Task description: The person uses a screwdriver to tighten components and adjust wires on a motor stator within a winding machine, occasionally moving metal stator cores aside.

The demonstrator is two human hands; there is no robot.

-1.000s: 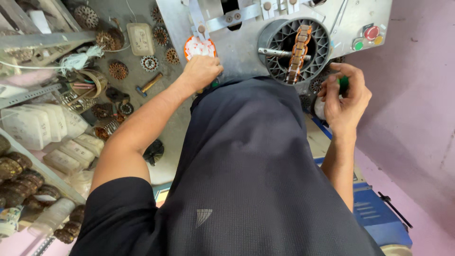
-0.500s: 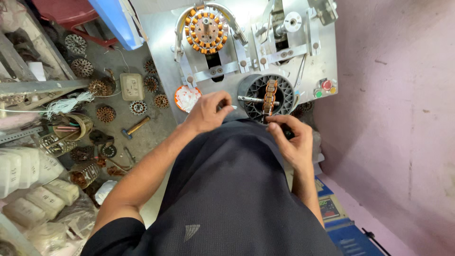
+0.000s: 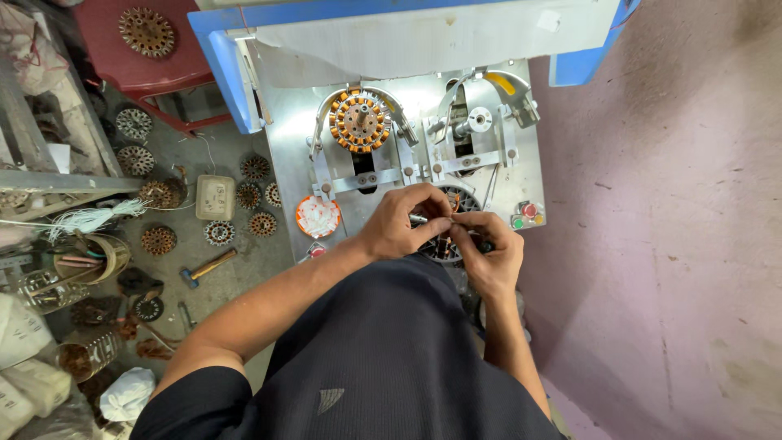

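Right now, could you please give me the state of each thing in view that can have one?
Left hand: fingers pinched at the dark round stator, over its front.
Right hand: fingers pinched beside the left, at the same stator.
Copper-wound stator: mounted upright on the machine panel, untouched.
Small orange dish: on the panel, holding white bits.
Hammer: lying flat on the floor.

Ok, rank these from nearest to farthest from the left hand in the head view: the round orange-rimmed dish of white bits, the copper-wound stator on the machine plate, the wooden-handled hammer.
1. Round orange-rimmed dish of white bits: just left of the left hand.
2. Copper-wound stator: above, on the machine plate.
3. Wooden-handled hammer: far left, on the floor.
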